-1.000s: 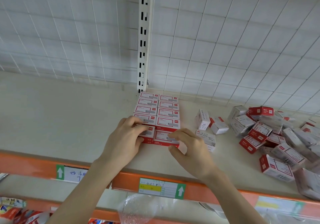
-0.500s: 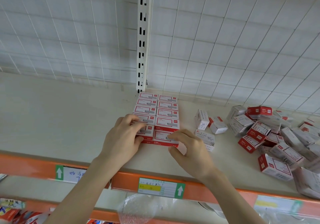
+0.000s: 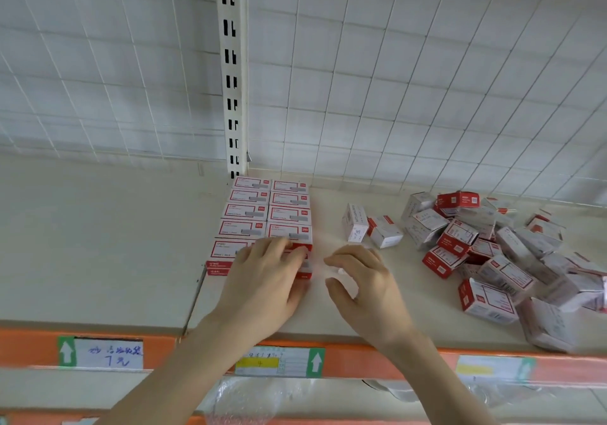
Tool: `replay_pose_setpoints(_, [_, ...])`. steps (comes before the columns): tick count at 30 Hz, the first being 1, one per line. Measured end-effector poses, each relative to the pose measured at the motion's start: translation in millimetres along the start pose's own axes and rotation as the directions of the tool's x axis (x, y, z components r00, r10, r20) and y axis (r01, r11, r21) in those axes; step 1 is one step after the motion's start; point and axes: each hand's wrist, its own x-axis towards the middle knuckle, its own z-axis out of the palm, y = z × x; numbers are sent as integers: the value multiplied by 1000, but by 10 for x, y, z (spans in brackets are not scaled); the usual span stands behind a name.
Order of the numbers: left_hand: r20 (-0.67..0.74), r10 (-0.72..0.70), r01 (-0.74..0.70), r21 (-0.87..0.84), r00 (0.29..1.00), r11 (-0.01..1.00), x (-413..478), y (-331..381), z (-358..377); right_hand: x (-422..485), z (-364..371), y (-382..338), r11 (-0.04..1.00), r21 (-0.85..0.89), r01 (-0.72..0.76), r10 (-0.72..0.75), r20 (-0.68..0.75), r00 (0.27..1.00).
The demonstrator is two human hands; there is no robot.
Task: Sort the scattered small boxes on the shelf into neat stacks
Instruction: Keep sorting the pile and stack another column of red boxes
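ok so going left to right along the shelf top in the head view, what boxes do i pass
neat block of stacked red-and-white boxes → white box standing on end → red-ended box lying beside it → scattered pile of boxes

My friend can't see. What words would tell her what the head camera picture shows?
A left hand rests on a neat block of red-and-white boxes on a beige shelf. The right hand is curled just beside the block. A messy pile of the same boxes lies further right.
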Motion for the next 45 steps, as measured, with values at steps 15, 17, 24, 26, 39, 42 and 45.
replay_pose_setpoints(15, [61, 152, -152, -15, 986, 988, 386, 542, 194, -305, -682, 652, 927, -320, -194, 130, -212, 969])
replay_pose_setpoints(17, [60, 160, -159, -13, 985, 987, 423, 593, 225, -290, -776, 720, 909, -354, -221, 130, -262, 956])
replay_pose_setpoints(24, [119, 179, -174, -51, 977, 983, 485, 704, 303, -293, -974, 899, 769, -476, -426, 338, -263, 904])
replay_pose_setpoints(26, [152, 143, -139, -39, 978, 990, 511, 723, 299, -323, -967, 956, 730, -552, -404, 359, -194, 913])
replay_pose_setpoints(39, [509, -157, 267, -151, 847, 952, 1087, 893, 499, -388, -1070, 1219, 604, -769, -210, 282, -40, 958])
replay_pose_setpoints(42, [469, -158, 298, -242, 869, 923, 1127, 910, 567, -441, -1126, 1310, 618, -760, -201, 241, -61, 969])
replay_pose_setpoints(45, [437, -144, 296, -301, 888, 907, 1154, 967, 623, -501, -1259, 1485, 659, -716, -229, 246, -83, 966])
